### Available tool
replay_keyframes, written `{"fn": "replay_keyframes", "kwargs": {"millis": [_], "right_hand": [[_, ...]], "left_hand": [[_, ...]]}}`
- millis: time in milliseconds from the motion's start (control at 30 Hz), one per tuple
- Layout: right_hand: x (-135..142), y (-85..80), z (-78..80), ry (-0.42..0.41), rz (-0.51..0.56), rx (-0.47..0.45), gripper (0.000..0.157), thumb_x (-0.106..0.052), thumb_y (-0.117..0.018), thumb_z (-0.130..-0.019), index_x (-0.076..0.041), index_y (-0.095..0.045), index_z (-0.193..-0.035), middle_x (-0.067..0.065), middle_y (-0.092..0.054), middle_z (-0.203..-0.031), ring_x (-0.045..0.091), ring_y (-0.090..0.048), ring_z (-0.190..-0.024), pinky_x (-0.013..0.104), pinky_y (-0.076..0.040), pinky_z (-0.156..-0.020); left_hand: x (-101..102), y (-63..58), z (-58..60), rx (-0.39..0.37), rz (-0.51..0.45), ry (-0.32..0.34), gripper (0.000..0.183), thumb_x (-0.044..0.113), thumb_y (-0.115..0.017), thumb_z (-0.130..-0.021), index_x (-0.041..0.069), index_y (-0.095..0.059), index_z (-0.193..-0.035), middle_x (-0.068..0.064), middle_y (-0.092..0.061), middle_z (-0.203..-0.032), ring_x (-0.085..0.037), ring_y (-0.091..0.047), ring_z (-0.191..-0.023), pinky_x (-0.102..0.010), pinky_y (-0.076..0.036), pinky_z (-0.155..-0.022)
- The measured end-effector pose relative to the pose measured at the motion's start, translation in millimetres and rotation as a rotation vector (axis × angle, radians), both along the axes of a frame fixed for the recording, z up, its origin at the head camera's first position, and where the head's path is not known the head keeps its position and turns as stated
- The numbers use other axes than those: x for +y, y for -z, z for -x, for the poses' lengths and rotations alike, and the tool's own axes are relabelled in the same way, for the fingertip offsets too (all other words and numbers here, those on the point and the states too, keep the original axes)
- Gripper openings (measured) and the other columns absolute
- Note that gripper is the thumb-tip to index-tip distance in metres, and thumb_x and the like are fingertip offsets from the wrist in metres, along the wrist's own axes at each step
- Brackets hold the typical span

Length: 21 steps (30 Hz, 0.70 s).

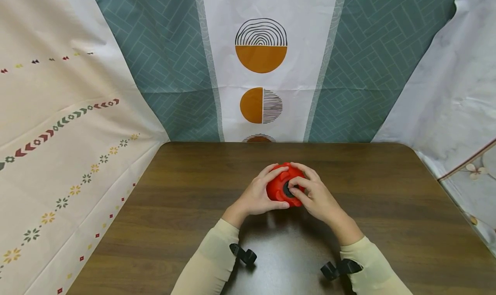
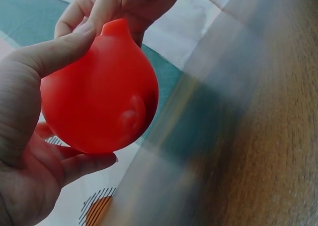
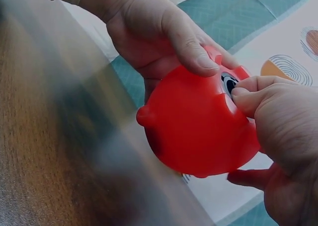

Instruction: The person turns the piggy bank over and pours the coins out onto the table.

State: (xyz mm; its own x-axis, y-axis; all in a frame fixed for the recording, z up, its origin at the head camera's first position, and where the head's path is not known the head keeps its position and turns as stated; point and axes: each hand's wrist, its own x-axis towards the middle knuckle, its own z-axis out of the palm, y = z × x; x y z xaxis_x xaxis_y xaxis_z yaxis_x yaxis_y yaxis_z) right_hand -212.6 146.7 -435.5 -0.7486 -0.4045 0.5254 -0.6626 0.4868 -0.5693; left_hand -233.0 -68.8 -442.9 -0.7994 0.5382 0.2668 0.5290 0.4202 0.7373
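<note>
Fingers of the right hand (image 1: 317, 196) pinched the black plug (image 1: 288, 189) on the red piggy bank (image 1: 280, 185), which the left hand (image 1: 257, 196) gripped above the table (image 1: 387, 209); twisting it needed firm countergrip, seemingly.

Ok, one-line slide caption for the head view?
Both hands hold a red piggy bank over the wooden table; right hand fingers its black plug.

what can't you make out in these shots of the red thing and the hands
- Black part on the red toy: head view, right hand fingers cover it; too small to identify.
- Toy's underside: right wrist view, right hand hides part.
- Table: both wrist views, blurred.
- Left hand: left wrist view, cut by the edge.
</note>
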Motion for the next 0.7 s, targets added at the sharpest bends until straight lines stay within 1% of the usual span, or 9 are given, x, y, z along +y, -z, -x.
{"fn": "replay_keyframes", "kwargs": {"millis": [167, 300, 467, 600, 700], "right_hand": [[1.2, -1.4, -0.7, -0.007, -0.012, -0.012, 0.019, -0.006, -0.073, -0.083, -0.022, -0.066, -0.090, 0.002, -0.040, -0.146, 0.027, -0.033, -0.132, 0.042, -0.053, -0.088], [2.9, -2.6, -0.5, -0.024, -0.037, 0.003, 0.020, -0.006, -0.074, -0.082, -0.022, -0.066, -0.090, 0.004, -0.040, -0.146, 0.028, -0.034, -0.132, 0.044, -0.052, -0.089], [5.3, -3.6, 0.4, -0.051, -0.056, 0.032, 0.019, -0.006, -0.075, -0.082, -0.022, -0.067, -0.090, 0.006, -0.040, -0.146, 0.028, -0.034, -0.133, 0.044, -0.051, -0.090], [5.4, -3.7, 0.8, -0.054, -0.057, 0.046, 0.020, -0.006, -0.075, -0.081, -0.022, -0.067, -0.090, 0.007, -0.040, -0.145, 0.029, -0.035, -0.132, 0.045, -0.051, -0.090], [4.4, -3.5, 0.8, -0.041, -0.048, 0.061, 0.019, -0.006, -0.075, -0.081, -0.021, -0.066, -0.089, 0.007, -0.041, -0.145, 0.029, -0.036, -0.131, 0.046, -0.050, -0.091]], "left_hand": [[-0.1, 0.1, -0.6, -0.003, 0.005, 0.010, 0.087, 0.042, -0.081, -0.074, 0.039, -0.034, -0.147, 0.002, -0.025, -0.154, -0.023, -0.041, -0.129, -0.032, -0.049, -0.093], [-0.7, 1.0, -0.5, -0.006, 0.014, 0.018, 0.086, 0.042, -0.081, -0.074, 0.041, -0.034, -0.146, 0.003, -0.025, -0.154, -0.023, -0.041, -0.129, -0.032, -0.049, -0.092], [-0.6, 1.8, 0.0, 0.003, 0.017, 0.037, 0.085, 0.042, -0.080, -0.075, 0.041, -0.034, -0.146, 0.001, -0.025, -0.154, -0.022, -0.041, -0.128, -0.031, -0.049, -0.092], [-0.4, 1.9, 0.3, 0.018, 0.012, 0.040, 0.086, 0.042, -0.081, -0.074, 0.040, -0.034, -0.147, 0.000, -0.025, -0.154, -0.022, -0.041, -0.128, -0.032, -0.049, -0.093], [0.1, 1.8, 0.8, 0.046, 0.008, 0.032, 0.088, 0.041, -0.082, -0.073, 0.037, -0.034, -0.147, -0.001, -0.025, -0.154, -0.023, -0.041, -0.129, -0.033, -0.048, -0.095]]}}
